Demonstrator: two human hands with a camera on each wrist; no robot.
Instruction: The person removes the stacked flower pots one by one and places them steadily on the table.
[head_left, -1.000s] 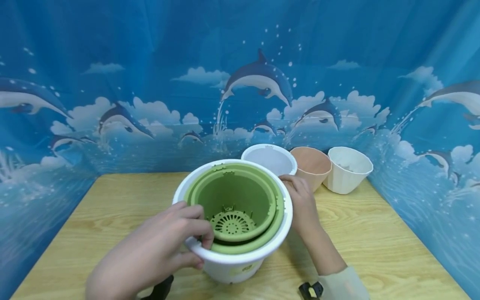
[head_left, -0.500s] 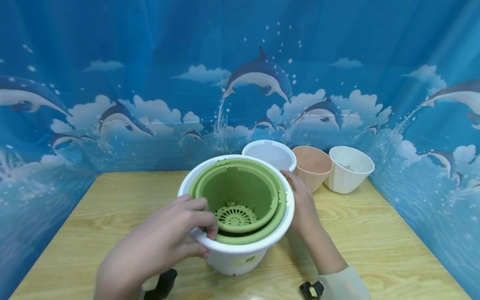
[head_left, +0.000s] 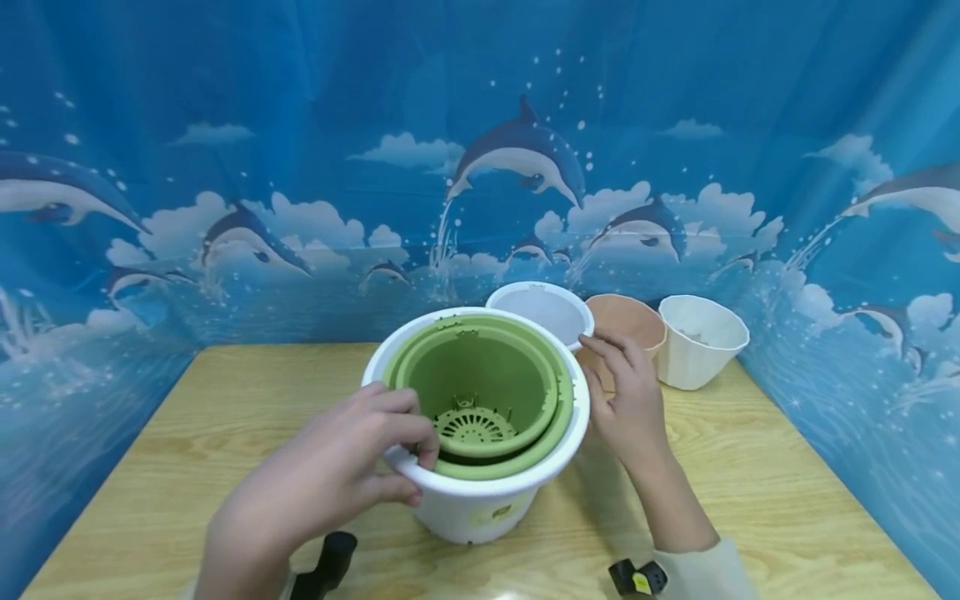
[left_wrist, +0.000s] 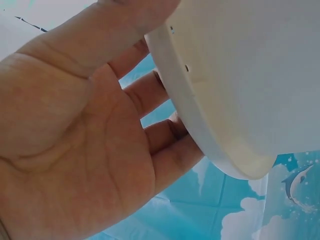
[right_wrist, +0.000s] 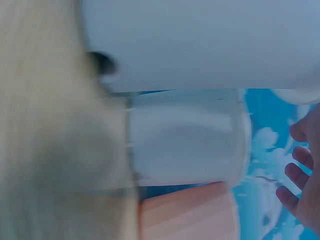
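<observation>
A large white plastic flowerpot (head_left: 450,512) stands on the table, front and centre in the head view. Nested inside are an outer green pot (head_left: 566,387) and an inner green pot (head_left: 468,367) with a slotted bottom. My left hand (head_left: 352,454) grips the white rim at the near left, fingers curled over it and thumb outside; the left wrist view shows the palm (left_wrist: 90,155) beside that rim. Just right of the pot, my right hand (head_left: 630,396) is off the rim, fingers relaxed, holding nothing. The right wrist view catches its fingertips (right_wrist: 295,175) apart from the pots.
Behind to the right stand another white pot (head_left: 540,307), a peach-coloured pot (head_left: 628,321) and a cream faceted pot (head_left: 693,367), side by side. The wooden table (head_left: 255,400) ends at a blue dolphin-print curtain (head_left: 337,100).
The right hand has let go of the white rim and moved slightly right. The large pot with its green pots has shifted a little away and right, the left hand still gripping it.
</observation>
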